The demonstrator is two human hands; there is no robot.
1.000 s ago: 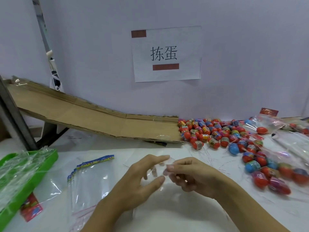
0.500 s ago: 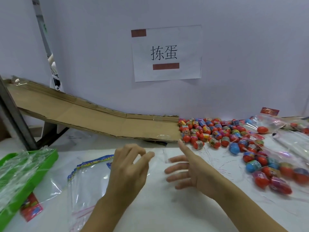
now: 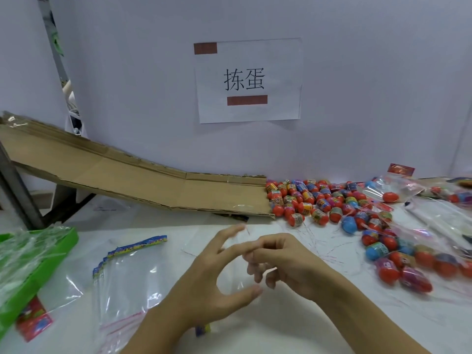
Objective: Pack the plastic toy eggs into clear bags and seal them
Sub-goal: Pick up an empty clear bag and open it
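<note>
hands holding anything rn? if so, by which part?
Cannot tell for sure. Left hand and right hand meet over a clear bag, seemingly working its opening; the film is too transparent to confirm a grip.

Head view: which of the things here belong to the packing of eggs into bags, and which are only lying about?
Belong to the job:
- loose toy eggs
- stack of empty clear bags
- filled bag of eggs
- left hand and right hand, meeting over the table

Only lying about:
- cardboard ramp
- paper sign on the wall
- green tray
- red card
</note>
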